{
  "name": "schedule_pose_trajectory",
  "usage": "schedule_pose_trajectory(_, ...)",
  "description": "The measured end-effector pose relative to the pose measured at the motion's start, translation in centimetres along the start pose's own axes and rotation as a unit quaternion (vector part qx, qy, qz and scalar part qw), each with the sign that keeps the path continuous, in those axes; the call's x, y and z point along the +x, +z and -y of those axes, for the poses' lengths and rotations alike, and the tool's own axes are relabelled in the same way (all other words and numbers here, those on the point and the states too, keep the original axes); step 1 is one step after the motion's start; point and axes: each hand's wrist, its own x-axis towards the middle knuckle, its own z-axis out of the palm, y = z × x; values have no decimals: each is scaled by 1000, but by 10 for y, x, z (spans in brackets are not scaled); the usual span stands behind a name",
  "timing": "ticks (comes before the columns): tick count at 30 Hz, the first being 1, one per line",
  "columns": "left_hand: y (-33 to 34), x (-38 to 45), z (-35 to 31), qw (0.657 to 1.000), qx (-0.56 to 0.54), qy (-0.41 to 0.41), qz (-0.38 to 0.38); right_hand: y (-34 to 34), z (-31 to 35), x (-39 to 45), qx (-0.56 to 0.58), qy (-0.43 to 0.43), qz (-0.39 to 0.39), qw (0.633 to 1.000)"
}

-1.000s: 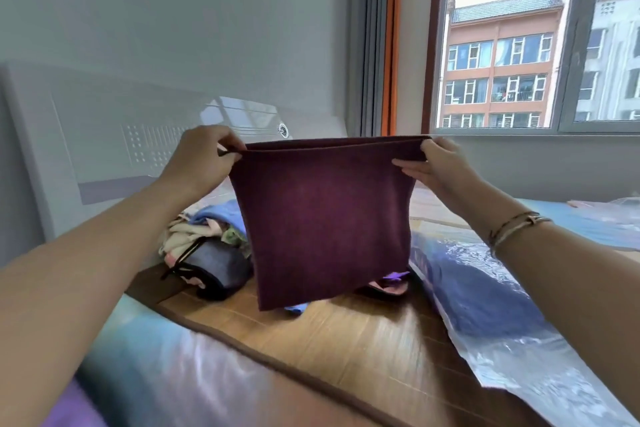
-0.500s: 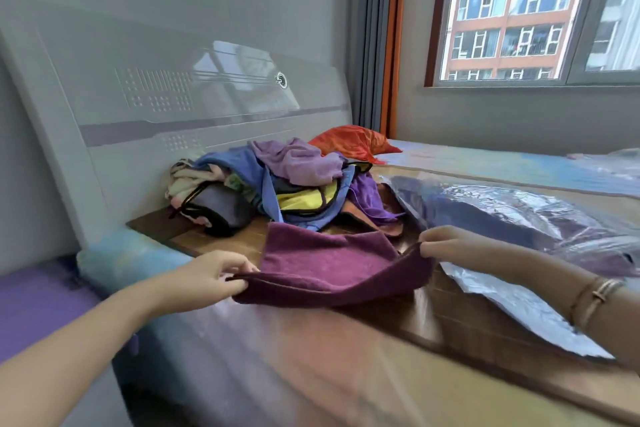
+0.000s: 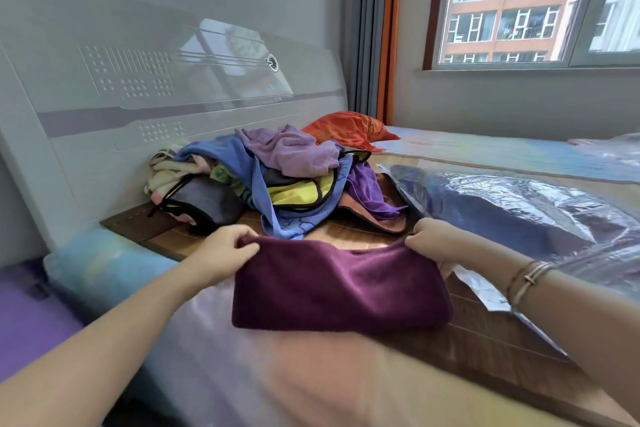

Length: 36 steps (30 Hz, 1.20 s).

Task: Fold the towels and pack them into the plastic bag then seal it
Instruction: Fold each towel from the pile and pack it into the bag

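A folded maroon towel point(image 3: 341, 284) lies on the bed point(image 3: 346, 385), its far corners pinched by the fingers of the left hand point(image 3: 225, 251) and the right hand point(image 3: 433, 239). Behind it sits a heap of unfolded towels point(image 3: 277, 177); the plastic bag point(image 3: 519, 211), holding dark cloth, lies to the right.

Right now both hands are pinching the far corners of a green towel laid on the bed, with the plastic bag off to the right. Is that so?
Not quite: the towel is dark purple, not green, as the head view shows. The left hand and right hand do pinch its far corners on the bed, the plastic bag to the right.
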Motion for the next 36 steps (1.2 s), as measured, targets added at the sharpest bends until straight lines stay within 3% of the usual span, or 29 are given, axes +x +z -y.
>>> schedule_pose_trajectory(3, 14, 31, 0, 997, 45, -17, -67, 7, -4, 27, -42, 14, -71, 996)
schedule_pose_trajectory(6, 41, 34, -2, 957, 268, -41, -101, 15, -3, 35, -97, 27, -31, 994)
schedule_pose_trajectory(8, 59, 27, -12, 934, 323, 38, -150, 20, -1, 37, -94, 35, 18, 995)
schedule_pose_trajectory(10, 74, 19, -27, 963, 212, 134, -98, 21, -1, 38, -52, 46, 63, 996)
schedule_pose_trajectory(12, 91, 7, -47, 984, 66, 162, 24, 21, -3, 38, 2, 47, 76, 996)
schedule_pose_trajectory(15, 117, -3, -71, 983, -133, 67, 111, 21, -3, 28, 101, -26, 40, 994)
schedule_pose_trajectory(18, 123, 9, -78, 943, -298, -113, 92, 23, 4, 2, 117, -132, 87, 981)
schedule_pose_trajectory(21, 123, 12, -71, 942, -269, -192, 55, 22, 6, -24, 48, -189, 133, 972)
schedule_pose_trajectory(24, 132, 8, -65, 966, -187, -171, 48, 21, -2, -31, 19, -215, 114, 970)
schedule_pose_trajectory(30, 135, 1, -67, 966, -212, -140, 36, 27, -15, -29, -104, -254, 25, 961)
schedule_pose_trajectory(36, 134, -6, -71, 969, -219, -104, 43, 31, -12, -22, -74, -256, 36, 963)
